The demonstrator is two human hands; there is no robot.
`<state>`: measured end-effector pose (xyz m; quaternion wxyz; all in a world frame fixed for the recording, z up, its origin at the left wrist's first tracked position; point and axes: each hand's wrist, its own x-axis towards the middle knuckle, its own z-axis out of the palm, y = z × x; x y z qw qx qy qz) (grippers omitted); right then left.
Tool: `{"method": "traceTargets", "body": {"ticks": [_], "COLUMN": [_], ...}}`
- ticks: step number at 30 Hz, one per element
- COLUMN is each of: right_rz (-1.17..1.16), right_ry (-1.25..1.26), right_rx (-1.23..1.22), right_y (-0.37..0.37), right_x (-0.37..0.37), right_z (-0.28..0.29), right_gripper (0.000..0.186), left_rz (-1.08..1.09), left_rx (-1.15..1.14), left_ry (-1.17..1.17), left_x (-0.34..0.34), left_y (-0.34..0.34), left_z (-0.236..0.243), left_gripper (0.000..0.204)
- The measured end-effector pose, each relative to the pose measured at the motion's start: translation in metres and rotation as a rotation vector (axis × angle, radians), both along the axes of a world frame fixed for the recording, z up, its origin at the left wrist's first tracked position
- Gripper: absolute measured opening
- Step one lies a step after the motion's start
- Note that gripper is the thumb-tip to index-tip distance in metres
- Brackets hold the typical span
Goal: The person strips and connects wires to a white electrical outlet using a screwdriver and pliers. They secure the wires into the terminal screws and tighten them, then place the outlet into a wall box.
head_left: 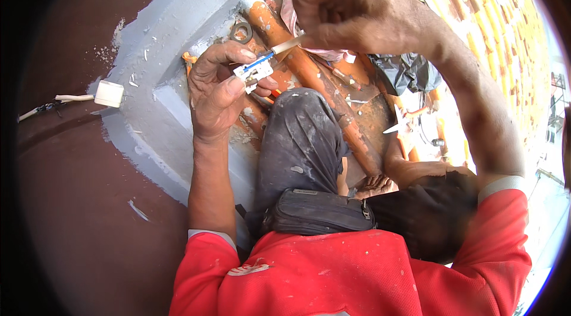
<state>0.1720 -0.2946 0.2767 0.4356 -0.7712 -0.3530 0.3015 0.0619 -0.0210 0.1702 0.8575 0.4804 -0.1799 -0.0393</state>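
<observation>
My left hand (217, 87) pinches a small white plastic fitting (254, 73) with a blue wire lying along it. A white-sheathed cable (285, 45) runs from that wire up to my right hand (351, 9), whose fingers are curled on it above and to the right of the fitting. Behind that hand is a crumpled pink cloth (289, 15), partly hidden.
A tape roll (241, 33) and black plastic sheet (404, 69) lie on orange roof tiles (363, 137). A grey painted ledge (160, 54) borders a brown wall (71, 185) with a white box (109, 93) and cable. My bent legs (297, 137) and black pouch (315, 212) are below.
</observation>
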Motion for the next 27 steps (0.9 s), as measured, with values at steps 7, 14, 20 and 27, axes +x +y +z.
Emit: {"method": "traceTargets", "body": {"ticks": [7, 14, 20, 27], "right_rz": [0.186, 0.16, -0.015, -0.01], "right_ry": [-0.453, -0.523, -0.488, -0.927], "right_rx": [-0.865, -0.931, -0.764, -0.071], "right_y": [-0.023, -0.037, -0.038, -0.011], "right_x": [-0.053, -0.05, -0.046, -0.084], "right_z": [-0.167, -0.215, -0.034, 0.07], "right_gripper": [0.021, 0.033, 0.022, 0.038], "left_rz": [0.015, 0.055, 0.086, 0.086], "left_rx": [0.071, 0.027, 0.019, -0.036], "left_ry": [0.049, 0.136, 0.137, 0.13], "left_x": [-0.006, -0.021, -0.026, -0.029], "left_y": [0.002, -0.004, 0.003, -0.003], "left_z": [-0.019, -0.027, -0.031, -0.031], "left_gripper": [0.039, 0.03, 0.032, 0.031]}}
